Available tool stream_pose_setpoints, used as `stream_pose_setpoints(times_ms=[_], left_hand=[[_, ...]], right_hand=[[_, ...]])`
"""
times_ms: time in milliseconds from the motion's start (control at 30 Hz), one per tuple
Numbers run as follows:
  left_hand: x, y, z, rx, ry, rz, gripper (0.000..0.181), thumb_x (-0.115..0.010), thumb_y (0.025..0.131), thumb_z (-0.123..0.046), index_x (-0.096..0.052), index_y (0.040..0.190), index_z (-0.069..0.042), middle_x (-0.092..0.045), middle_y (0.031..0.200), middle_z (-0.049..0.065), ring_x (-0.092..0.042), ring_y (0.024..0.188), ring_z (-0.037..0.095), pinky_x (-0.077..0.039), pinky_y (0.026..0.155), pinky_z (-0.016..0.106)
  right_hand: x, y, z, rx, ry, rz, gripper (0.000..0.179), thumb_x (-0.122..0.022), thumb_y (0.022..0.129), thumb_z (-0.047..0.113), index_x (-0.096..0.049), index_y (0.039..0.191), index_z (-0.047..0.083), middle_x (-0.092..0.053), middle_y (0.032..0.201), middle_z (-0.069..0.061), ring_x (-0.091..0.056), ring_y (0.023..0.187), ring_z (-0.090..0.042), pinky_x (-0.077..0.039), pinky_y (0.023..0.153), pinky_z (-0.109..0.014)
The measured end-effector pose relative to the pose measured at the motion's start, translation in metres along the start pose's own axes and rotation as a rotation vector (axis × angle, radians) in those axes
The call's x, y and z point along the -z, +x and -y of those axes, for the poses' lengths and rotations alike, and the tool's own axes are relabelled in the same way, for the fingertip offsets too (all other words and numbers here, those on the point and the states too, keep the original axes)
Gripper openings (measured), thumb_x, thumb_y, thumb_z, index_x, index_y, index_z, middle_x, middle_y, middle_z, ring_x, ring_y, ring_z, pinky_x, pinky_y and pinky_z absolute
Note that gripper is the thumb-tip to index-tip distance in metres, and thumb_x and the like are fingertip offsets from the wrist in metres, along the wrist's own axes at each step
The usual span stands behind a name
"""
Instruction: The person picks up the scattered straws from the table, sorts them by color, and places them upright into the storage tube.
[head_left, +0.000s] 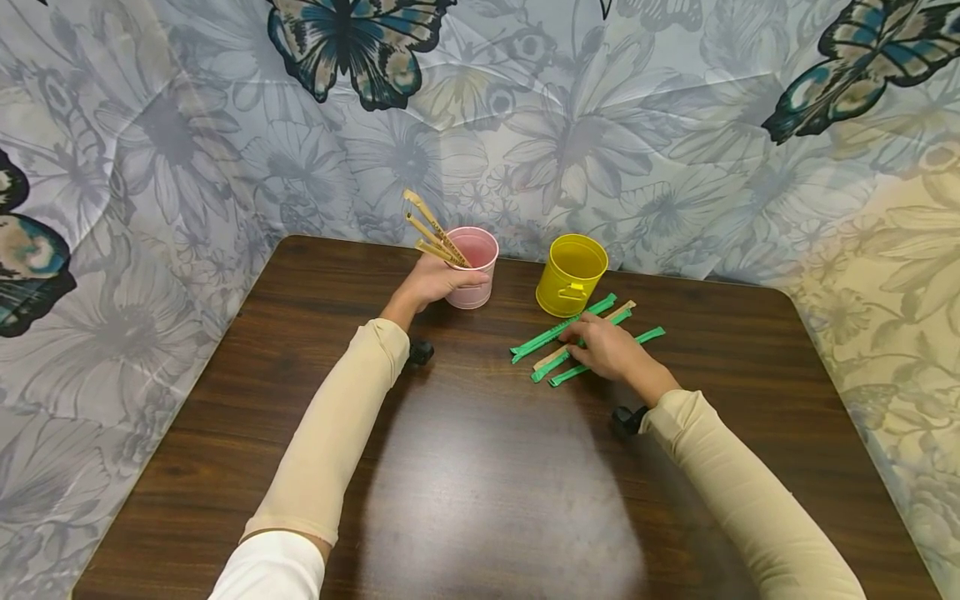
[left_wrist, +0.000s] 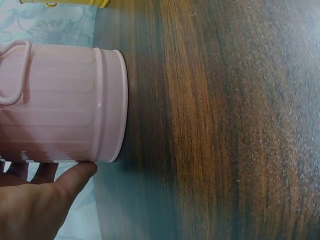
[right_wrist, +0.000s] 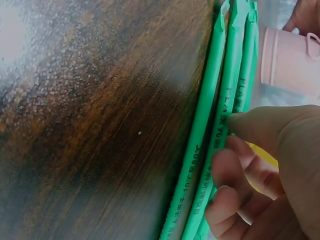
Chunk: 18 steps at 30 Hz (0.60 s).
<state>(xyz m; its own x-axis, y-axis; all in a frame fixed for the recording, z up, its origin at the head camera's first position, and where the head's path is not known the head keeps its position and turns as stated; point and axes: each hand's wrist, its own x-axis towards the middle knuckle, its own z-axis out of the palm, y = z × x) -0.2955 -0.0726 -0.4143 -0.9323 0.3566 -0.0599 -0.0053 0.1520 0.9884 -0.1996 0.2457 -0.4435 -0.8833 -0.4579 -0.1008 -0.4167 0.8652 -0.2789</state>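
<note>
Nearest: cream sleeves (head_left: pixel 330 446) on both forearms, black wrist units (head_left: pixel 627 420) below the cuffs, brown wood-grain tabletop (head_left: pixel 495 475). Right hand (head_left: pixel 611 346) is over the straws, fingers bent, thumb touching a green one; can't tell if anything is pinched. Under it, three green straws (head_left: pixel 550 336) lie slantwise, roughly parallel, with printed wrappers; one tan straw (head_left: pixel 551 357) lies between the upper two. Left hand (head_left: pixel 435 282) grips the side of the pink bucket (head_left: pixel 471 297), thumb across the near wall. Bucket upright, tan-wrapped straws (head_left: pixel 435 224) inside, leaning out over the left rim. Yellow bucket (head_left: pixel 557 287) upright to its right, apart from it, just beyond the green straws, small handle facing near side. Farthest: floral backdrop (head_left: pixel 577 150) with butterflies (head_left: pixel 345 50).
</note>
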Motion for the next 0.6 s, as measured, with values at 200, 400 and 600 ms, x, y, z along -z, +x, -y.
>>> stream_pose_setpoints(times_ms=[200, 400, 600], left_hand=[[-0.0005, 0.0002, 0.0, 0.003, 0.003, -0.001, 0.076, -0.086, 0.079, -0.009, -0.048, 0.145, -0.001, -0.057, 0.141, 0.022, -0.057, 0.129, 0.033, -0.048, 0.111, 0.046], [-0.0003, -0.0003, -0.0009, 0.014, 0.005, -0.006, 0.076, -0.086, 0.079, -0.01, -0.048, 0.145, -0.001, -0.058, 0.14, 0.02, -0.058, 0.127, 0.03, -0.049, 0.11, 0.044], [-0.0002, -0.0004, -0.0011, 0.01, 0.001, 0.002, 0.077, -0.086, 0.079, -0.009, -0.047, 0.146, -0.002, -0.057, 0.142, 0.021, -0.057, 0.131, 0.033, -0.048, 0.111, 0.045]], right_hand=[[0.0007, -0.0009, -0.001, 0.013, -0.02, -0.011, 0.019, -0.065, 0.099, 0.013, -0.071, 0.115, 0.006, -0.067, 0.114, -0.014, -0.067, 0.099, -0.03, -0.058, 0.083, -0.048], [0.0023, -0.0021, -0.0042, 0.034, -0.014, -0.007, 0.017, -0.066, 0.097, 0.007, -0.071, 0.113, 0.005, -0.069, 0.11, -0.013, -0.067, 0.098, -0.028, -0.058, 0.084, -0.046], [0.0009, -0.0014, -0.0063, 0.028, 0.008, 0.01, 0.017, -0.068, 0.096, 0.009, -0.071, 0.112, 0.006, -0.069, 0.109, -0.012, -0.067, 0.098, -0.028, -0.058, 0.084, -0.046]])
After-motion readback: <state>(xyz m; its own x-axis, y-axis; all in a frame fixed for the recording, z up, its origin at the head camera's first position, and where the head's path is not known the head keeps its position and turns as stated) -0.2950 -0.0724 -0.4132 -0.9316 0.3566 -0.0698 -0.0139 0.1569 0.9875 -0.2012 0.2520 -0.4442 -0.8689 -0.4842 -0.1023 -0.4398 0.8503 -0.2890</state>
